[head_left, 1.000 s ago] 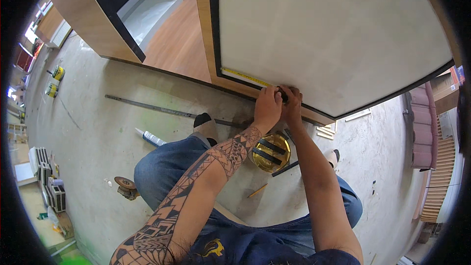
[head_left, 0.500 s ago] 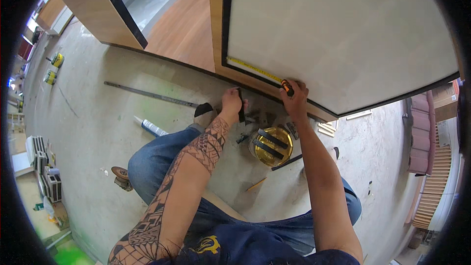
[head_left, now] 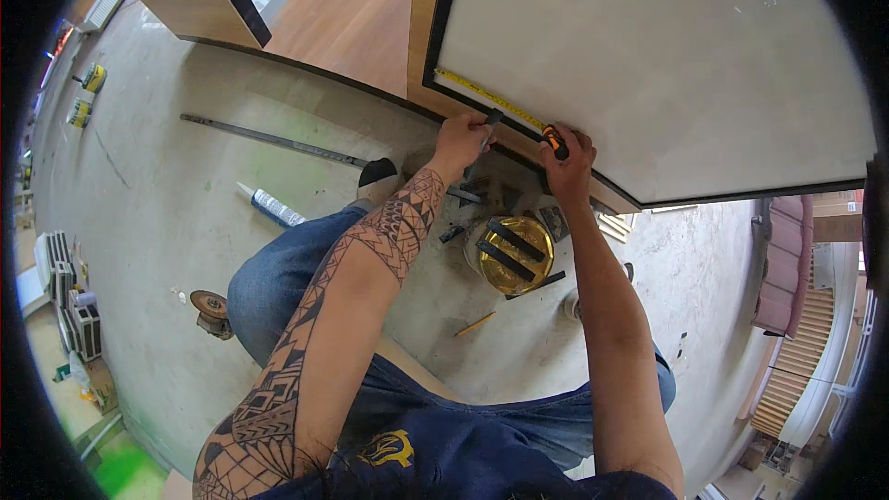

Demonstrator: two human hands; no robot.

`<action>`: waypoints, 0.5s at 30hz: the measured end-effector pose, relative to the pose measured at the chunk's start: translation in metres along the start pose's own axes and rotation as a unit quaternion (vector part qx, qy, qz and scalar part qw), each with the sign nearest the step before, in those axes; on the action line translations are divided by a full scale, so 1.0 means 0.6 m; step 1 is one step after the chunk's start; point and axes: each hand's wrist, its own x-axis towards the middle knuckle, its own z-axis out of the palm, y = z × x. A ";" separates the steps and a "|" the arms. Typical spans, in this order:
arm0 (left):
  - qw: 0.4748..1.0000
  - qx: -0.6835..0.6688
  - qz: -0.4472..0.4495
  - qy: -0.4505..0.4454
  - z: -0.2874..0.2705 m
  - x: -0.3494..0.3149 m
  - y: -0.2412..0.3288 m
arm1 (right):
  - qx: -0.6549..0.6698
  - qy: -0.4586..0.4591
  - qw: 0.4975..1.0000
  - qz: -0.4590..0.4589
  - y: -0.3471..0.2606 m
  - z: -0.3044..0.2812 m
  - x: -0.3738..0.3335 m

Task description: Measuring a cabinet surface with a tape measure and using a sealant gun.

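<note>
A yellow tape measure blade [head_left: 491, 95] lies along the lower black edge of a large white panel [head_left: 648, 65] framed in light wood. Its orange and black case [head_left: 556, 142] is gripped by my right hand [head_left: 571, 171] against that edge. My left hand [head_left: 460, 143], closed, holds a short black strip [head_left: 494, 118] at the frame, just below the blade. The strip is partly hidden by my fingers. Below my hands, a round golden lid [head_left: 509, 276] carries two black strips [head_left: 515, 239].
On the concrete floor lie a long dark metal bar [head_left: 269, 138], a sealant tube [head_left: 269, 205], a pencil [head_left: 475, 323] and a tool with a round disc [head_left: 211, 308]. Two yellow-labelled cans [head_left: 93, 78] stand far left. A mauve padded seat [head_left: 782, 264] is at right.
My left hand has moved up and right, bringing the black strip to the panel's lower edge. My right hand stays on the tape measure case. The view has shifted slightly.
</note>
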 end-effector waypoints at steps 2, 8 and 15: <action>1.000 0.029 -0.009 -0.006 0.002 0.000 0.010 | 0.000 0.001 1.000 -0.010 0.001 0.001 0.000; 0.999 0.040 0.012 0.014 0.009 0.000 0.022 | 0.010 -0.002 0.999 0.050 0.005 0.009 -0.005; 1.000 0.012 0.011 0.017 0.013 0.015 0.011 | -0.014 0.001 1.000 0.009 0.010 0.009 -0.001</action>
